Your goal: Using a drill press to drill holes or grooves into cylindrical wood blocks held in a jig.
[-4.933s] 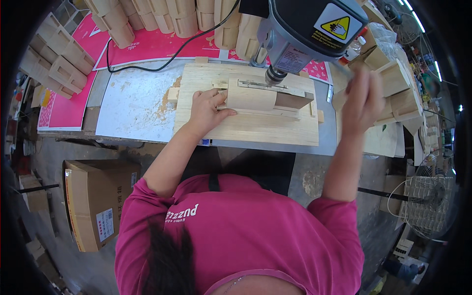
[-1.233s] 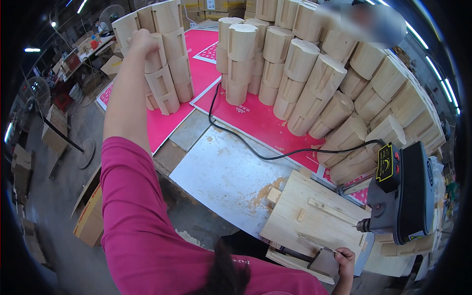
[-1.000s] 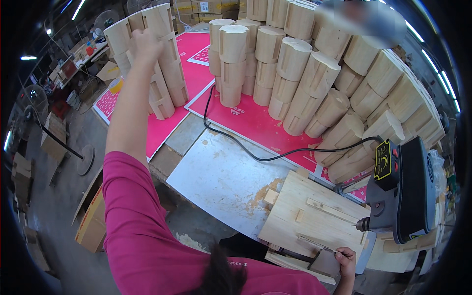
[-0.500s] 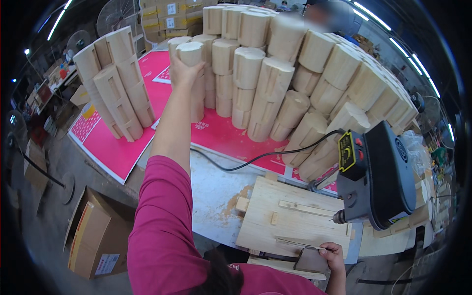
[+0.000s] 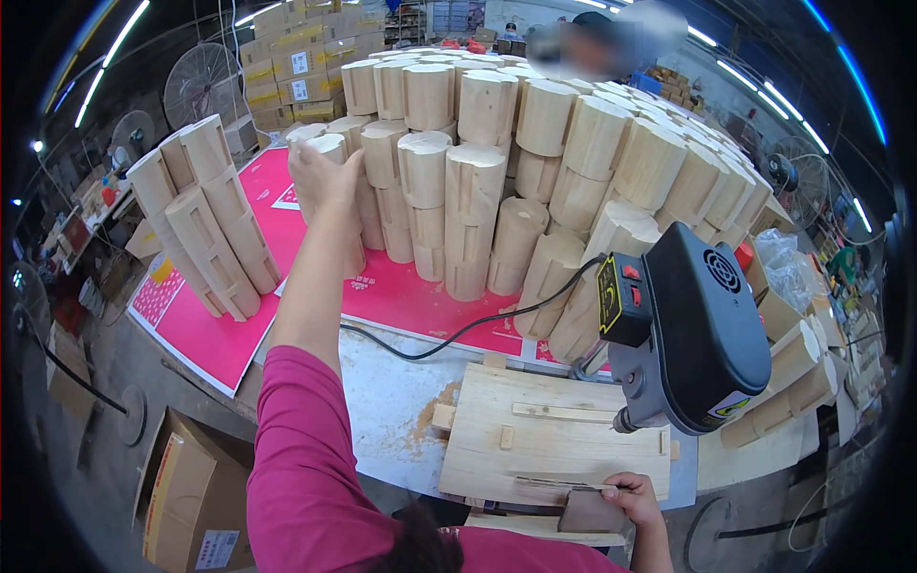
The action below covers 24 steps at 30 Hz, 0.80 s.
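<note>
With my left arm stretched far forward, my left hand [image 5: 325, 180] is closed round the top of a pale wooden cylinder [image 5: 351, 250]. This cylinder stands at the left front of a stack of similar wooden cylinders [image 5: 475, 224], on a pink printed sheet. Low at the right, my right hand [image 5: 633, 498] pinches a flat brown-grey pad [image 5: 590, 511] by its upper edge, close to the front edge of a light wooden board [image 5: 554, 444]. Thin strips and small blocks of wood are fixed on the board. Above the board's right side hangs a black and grey bench drill [image 5: 702, 334].
A smaller group of wooden cylinders [image 5: 205, 224] stands at the left on the pink sheet [image 5: 258, 196]. The drill's black cable [image 5: 449, 346] runs across the table. An open carton [image 5: 196, 492] sits at the lower left. Another person [image 5: 583, 48] is behind the stack.
The whole view has shifted, so the cylinders and drill appear further left and lower. My left hand stays at the cylinder's top; my right hand still grips the pad.
</note>
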Motion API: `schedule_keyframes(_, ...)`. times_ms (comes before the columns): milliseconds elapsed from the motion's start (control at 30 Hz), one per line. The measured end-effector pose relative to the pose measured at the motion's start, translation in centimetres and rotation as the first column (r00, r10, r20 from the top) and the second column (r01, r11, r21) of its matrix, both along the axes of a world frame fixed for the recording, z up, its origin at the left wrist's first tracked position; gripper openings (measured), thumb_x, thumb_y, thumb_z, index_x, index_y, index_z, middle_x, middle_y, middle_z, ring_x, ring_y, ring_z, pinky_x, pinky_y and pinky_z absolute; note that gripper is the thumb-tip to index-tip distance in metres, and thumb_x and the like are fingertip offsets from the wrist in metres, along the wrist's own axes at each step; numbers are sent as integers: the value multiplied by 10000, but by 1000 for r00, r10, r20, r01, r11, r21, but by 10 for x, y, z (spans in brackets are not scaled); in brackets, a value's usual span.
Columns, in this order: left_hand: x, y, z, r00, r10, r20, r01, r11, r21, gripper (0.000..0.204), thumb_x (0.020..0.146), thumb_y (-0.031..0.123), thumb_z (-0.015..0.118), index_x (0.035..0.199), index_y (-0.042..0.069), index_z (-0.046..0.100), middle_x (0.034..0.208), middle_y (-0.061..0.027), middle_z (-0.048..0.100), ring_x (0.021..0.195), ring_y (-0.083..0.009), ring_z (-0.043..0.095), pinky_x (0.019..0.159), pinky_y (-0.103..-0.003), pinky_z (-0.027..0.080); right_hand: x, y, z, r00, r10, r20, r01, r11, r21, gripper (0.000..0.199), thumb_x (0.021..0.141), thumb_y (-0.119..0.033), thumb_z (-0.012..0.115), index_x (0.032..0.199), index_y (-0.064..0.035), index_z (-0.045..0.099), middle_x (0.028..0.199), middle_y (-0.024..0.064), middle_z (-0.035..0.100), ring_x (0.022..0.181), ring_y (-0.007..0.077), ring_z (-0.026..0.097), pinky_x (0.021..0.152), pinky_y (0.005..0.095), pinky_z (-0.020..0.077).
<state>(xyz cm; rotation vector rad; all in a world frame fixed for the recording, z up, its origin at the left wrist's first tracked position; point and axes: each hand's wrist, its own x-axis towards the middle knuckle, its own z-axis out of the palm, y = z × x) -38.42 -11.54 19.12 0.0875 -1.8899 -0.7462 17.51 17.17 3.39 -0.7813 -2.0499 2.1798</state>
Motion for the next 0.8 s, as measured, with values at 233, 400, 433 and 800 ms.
schedule_keyframes(233,50,143,65,828,-544,-138,532,839,-113,865,598,400,779,1227,-27,368,1197,-213,459,1147,-343,426,941,-415,366,1,0,4,1000,12,-4,-12,1000,-18,172,695,-62,726,832,11,654,768,14,628,718,78,548,677,214,434)
schedule_keyframes(400,29,173,74,724,-617,308,572,787,232,837,555,376,806,1174,-25,411,1198,-207,472,1119,-332,469,931,-387,405,1,-1,1,998,37,-43,-38,999,-11,177,702,-67,724,847,10,657,778,16,627,737,79,546,679,212,426)
schedule_keyframes(433,29,175,75,730,-596,333,559,802,210,802,543,370,814,1132,-27,441,1166,-213,497,1093,-331,493,923,-374,415,1,0,1,998,52,-44,-53,998,-21,182,702,-69,725,850,11,657,784,18,627,741,79,546,679,213,426)
schedule_keyframes(800,92,123,88,401,-874,-273,910,345,230,659,675,210,769,1193,-24,435,1051,-153,577,926,-217,588,795,-315,477,3,6,-5,989,112,-94,-118,991,-56,186,709,-69,729,862,7,655,801,14,621,757,79,547,690,211,429)
